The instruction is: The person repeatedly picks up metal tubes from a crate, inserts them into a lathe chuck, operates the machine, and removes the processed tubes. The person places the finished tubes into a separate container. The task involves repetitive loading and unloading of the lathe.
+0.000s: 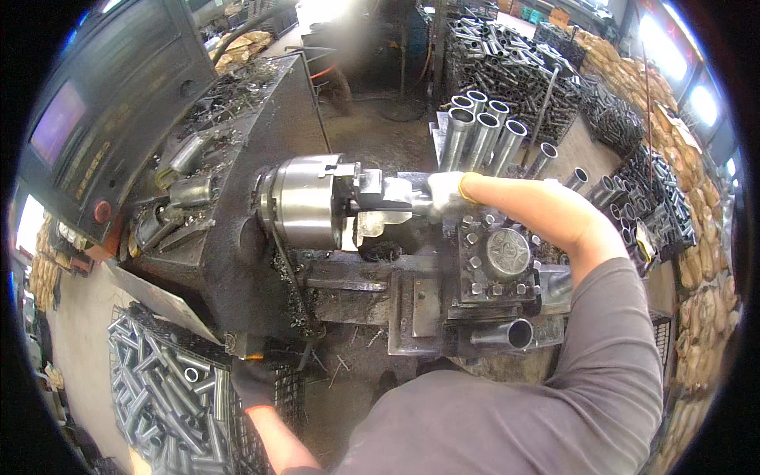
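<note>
My right hand (445, 192), in a white glove with a yellow cuff, reaches across the lathe. It is closed around the outer end of a short shiny metal tube (419, 201) in front of the lathe chuck (305, 202). The chuck's jaws (366, 184) are at the tube's other end. Below my right forearm sits the square tool post (507, 253) with several bolts. Low on the left, my left hand (252, 385), in a dark glove with an orange-red cuff, is beside the machine's lower front. Its fingers blend into shadow, so their grip cannot be made out.
A wire basket of cut tubes (170, 396) stands at lower left. Several upright tubes (484, 134) rise behind the tool post, and one loose tube (507, 334) lies in front of it. Piled tubes (514, 79) fill the back right. A control panel (87, 150) stands left.
</note>
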Motion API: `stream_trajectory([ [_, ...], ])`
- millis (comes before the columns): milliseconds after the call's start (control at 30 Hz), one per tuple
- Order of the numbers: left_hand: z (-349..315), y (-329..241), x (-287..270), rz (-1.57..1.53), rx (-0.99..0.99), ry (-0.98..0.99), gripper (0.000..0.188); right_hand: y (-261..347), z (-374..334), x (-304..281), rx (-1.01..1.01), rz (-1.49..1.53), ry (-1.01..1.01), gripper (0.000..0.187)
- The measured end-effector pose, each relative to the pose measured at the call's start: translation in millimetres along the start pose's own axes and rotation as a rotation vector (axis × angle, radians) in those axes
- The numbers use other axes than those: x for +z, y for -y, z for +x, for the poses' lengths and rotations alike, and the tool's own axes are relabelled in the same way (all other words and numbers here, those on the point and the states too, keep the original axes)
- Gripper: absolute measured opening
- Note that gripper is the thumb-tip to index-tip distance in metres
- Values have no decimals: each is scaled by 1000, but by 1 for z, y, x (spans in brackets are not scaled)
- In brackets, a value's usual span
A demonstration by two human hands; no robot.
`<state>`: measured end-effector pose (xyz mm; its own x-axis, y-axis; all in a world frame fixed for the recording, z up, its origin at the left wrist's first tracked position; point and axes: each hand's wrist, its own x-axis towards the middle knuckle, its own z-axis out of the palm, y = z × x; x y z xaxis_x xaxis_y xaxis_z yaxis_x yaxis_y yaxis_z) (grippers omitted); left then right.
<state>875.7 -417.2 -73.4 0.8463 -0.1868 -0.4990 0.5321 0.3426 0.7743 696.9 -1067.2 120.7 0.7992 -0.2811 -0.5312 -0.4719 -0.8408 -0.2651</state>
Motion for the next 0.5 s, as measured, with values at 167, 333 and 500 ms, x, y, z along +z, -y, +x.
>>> stream_trajectory([
  [167, 14, 12, -10, 13, 92, -63, 30, 52, -40, -18, 50, -180, -186, 92],
  [333, -55, -27, 50, 1143, 798, -497, 67, 110, -209, -16, -110, -116, -903, 60],
  [500, -102, -170, 184, 1229, 1843, -238, 44, 124, -352, 97, 182, 529, -1250, 42],
])
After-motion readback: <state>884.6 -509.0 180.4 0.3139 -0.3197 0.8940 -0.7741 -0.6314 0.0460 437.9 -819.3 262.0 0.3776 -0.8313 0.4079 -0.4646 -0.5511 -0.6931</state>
